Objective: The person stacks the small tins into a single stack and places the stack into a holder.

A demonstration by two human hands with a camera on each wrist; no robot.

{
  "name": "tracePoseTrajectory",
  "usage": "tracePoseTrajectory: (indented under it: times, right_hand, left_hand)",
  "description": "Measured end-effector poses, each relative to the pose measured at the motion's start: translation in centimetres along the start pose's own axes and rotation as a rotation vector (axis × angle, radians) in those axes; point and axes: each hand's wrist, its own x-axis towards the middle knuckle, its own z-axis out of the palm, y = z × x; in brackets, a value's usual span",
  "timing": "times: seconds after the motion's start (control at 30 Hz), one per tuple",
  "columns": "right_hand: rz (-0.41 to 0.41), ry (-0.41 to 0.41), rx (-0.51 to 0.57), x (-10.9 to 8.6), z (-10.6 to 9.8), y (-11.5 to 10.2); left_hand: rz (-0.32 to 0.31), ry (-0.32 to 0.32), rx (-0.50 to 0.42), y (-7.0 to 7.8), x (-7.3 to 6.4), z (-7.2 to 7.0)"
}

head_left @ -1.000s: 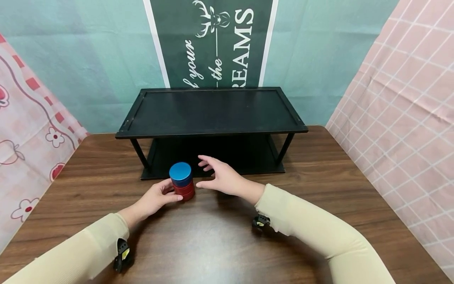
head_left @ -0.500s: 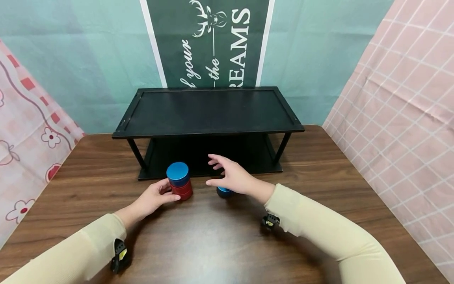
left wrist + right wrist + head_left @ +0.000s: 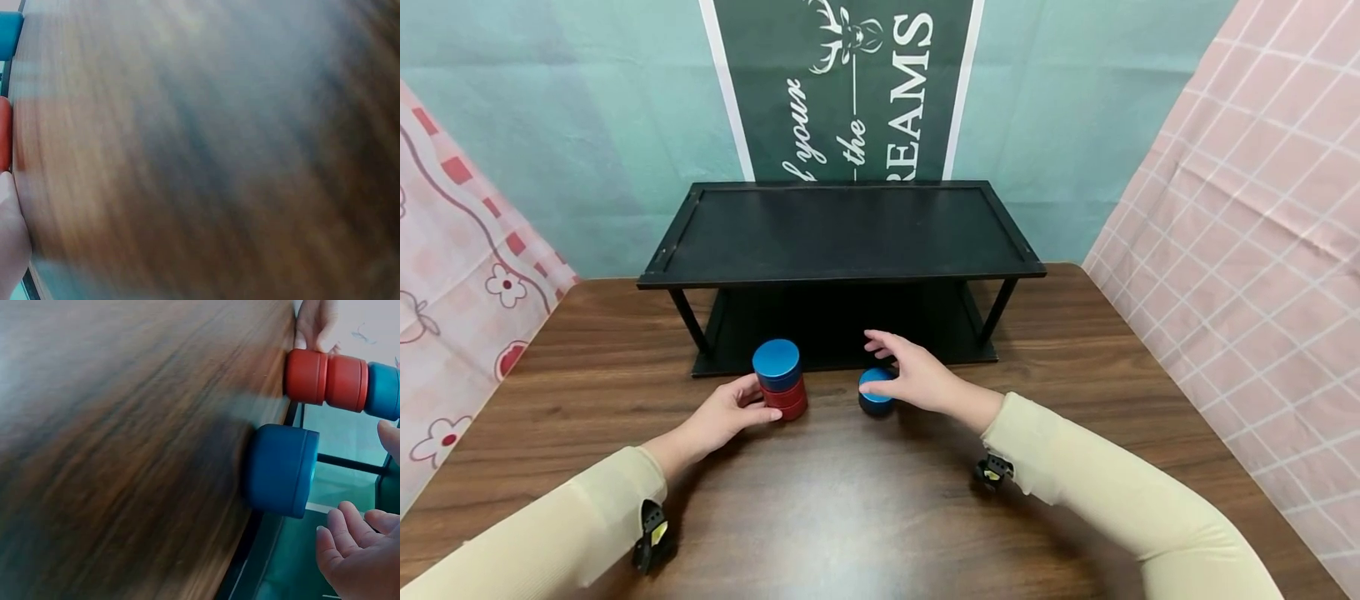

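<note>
Two red tins are stacked on the table, the lower red tin [image 3: 305, 376] under the upper red tin [image 3: 345, 382], with a blue tin [image 3: 777, 362] on top. My left hand [image 3: 718, 421] holds the base of this stack, its thumb in front and fingers at the far side. To the right, a second blue tin [image 3: 877, 407] stands alone on the table. Over it hovers my right hand [image 3: 917, 380], fingers spread and relaxed, with the thumb hiding part of its lid. The right wrist view shows a gap between the fingers and this tin.
Behind the tins stands a black two-level rack [image 3: 842, 233], its lower shelf [image 3: 842, 329] close to the stack. The wooden table [image 3: 850, 517] extends toward me. Patterned cloths hang at the back and both sides.
My right hand has moved rightward, away from the stack, to above the lone blue tin, which has come into view from behind it. The left hand keeps its hold on the stack.
</note>
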Motion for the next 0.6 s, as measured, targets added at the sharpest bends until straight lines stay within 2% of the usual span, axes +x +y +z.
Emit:
tracePoseTrajectory:
  times: [0.37,0.6]
  right_hand:
    - [0.049,-0.091,-0.013,-1.1,0.4,1.7]
    - [0.070,-0.140,-0.045,-1.1,0.8,2.2]
  left_hand:
    - [0.002,0.006,0.004,0.0,0.0,0.2]
    - [0.006,0.002,-0.011,0.2,0.3,-0.1]
